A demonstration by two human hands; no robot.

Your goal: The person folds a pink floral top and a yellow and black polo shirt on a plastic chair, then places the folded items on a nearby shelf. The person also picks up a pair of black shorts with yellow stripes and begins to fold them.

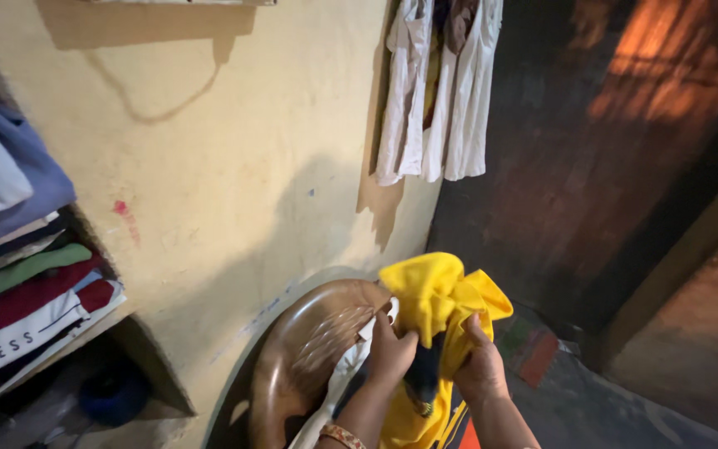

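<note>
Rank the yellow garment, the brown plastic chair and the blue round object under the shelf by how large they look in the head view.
1. Brown plastic chair, though the frame's bottom edge cuts it off.
2. Yellow garment, bunched in both hands; it looks close to the chair in size and sits nearer the camera, so this order is unsure.
3. Blue round object, clearly smallest.

A yellow plastered wall (234,166) fills the left and middle of the view, scuffed, with a red smear (122,209) on it. At the left edge an alcove shelf (85,333) holds stacked folded clothes (18,274); a blue round thing (112,395) lies in the dark space below. Pale garments (438,91) hang at the wall's corner. To the right a dark wall (592,158) catches warm orange light (666,58) near the top. The floor (625,407) is dark and grey. A brown plastic chair (301,357) stands against the yellow wall.
</note>
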